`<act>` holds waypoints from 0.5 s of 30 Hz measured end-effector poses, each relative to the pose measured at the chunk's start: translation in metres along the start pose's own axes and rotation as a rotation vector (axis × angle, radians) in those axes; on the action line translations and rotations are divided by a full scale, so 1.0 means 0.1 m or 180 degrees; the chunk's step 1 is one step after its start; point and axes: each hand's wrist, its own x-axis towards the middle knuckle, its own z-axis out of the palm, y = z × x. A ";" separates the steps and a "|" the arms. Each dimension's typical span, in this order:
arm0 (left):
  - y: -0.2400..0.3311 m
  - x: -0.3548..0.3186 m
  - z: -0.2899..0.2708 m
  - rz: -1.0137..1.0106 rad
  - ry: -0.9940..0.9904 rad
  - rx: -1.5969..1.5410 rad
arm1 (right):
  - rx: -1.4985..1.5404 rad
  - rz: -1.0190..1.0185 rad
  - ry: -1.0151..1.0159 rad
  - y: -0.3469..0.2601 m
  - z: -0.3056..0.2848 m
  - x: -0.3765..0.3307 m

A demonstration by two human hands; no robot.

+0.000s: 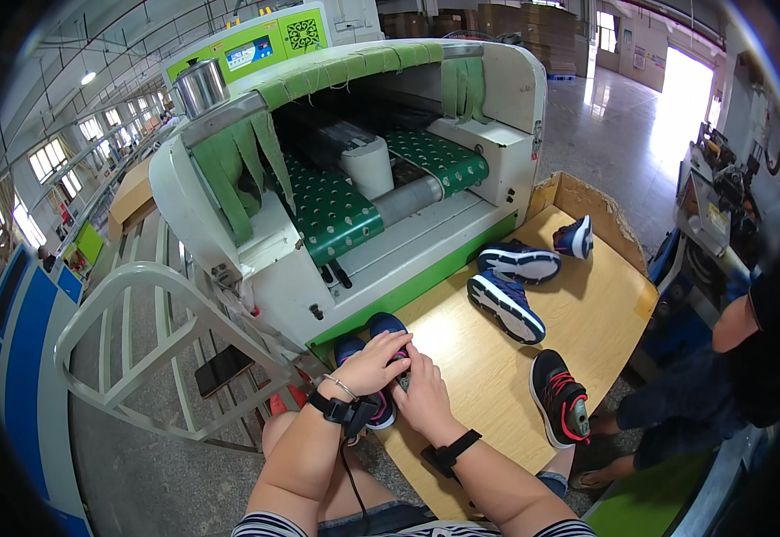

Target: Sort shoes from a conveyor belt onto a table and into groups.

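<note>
At the table's near left edge, my left hand (374, 363) bends over a dark blue sneaker (385, 324), its fingers curled against the upper. My right hand (425, 400) presses in from the other side, fingertips meeting the left ones at the shoe. Between the hands a bit of something grey-green shows in the shoe's opening. Both palms hide most of this sneaker. Beside it, partly behind my left hand, stands another dark blue sneaker (347, 348). A pink and white sole edge shows below my left wrist.
On the wooden table (462, 394) lie blue sneakers with white soles (508, 309) and a black sneaker (555, 394) with red laces. Ahead stands a conveyor machine with a green perforated belt (332, 210). A white metal rack (126, 336) carries a phone (224, 370). Someone (721, 358) is at right.
</note>
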 end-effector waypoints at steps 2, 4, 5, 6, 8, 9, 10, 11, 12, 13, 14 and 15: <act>-0.01 0.01 0.02 0.0003 -0.0016 -0.0007 | 0.0031 0.0057 -0.0053 0.01 -0.01 0.00; 0.00 0.01 0.02 0.0009 -0.0005 -0.0029 | 0.0056 0.0093 -0.0100 -0.01 -0.03 -0.01; 0.01 0.00 0.02 0.0009 -0.0004 -0.0029 | 0.0060 0.0090 -0.0104 -0.01 -0.04 -0.01; 0.01 0.00 0.01 0.0011 -0.0002 -0.0030 | 0.0064 0.0088 -0.0106 -0.01 -0.04 -0.01; 0.02 -0.01 0.01 0.0010 -0.0002 -0.0030 | 0.0064 0.0089 -0.0103 -0.02 -0.04 -0.02; 0.02 -0.01 0.01 0.0012 -0.0006 -0.0014 | 0.0061 0.0091 -0.0097 -0.02 -0.04 -0.02; 0.02 0.00 0.01 0.0014 -0.0011 0.0000 | 0.0062 0.0091 -0.0097 -0.02 -0.04 -0.02; 0.02 0.00 0.02 0.0015 -0.0012 -0.0001 | 0.0057 0.0071 -0.0079 -0.02 -0.05 -0.02; 0.01 0.00 0.03 0.0040 0.0017 0.0010 | 0.0048 0.0056 -0.0057 -0.01 -0.05 -0.02; 0.00 0.01 0.04 0.0067 0.0044 0.0017 | 0.0040 0.0066 -0.0052 -0.01 -0.05 -0.02; -0.01 0.01 0.05 0.0080 0.0036 0.0006 | 0.0082 0.0080 -0.0070 -0.01 -0.04 -0.01; 0.00 0.02 0.05 0.0097 0.0054 0.0021 | 0.0110 0.0104 -0.0088 0.01 -0.06 -0.02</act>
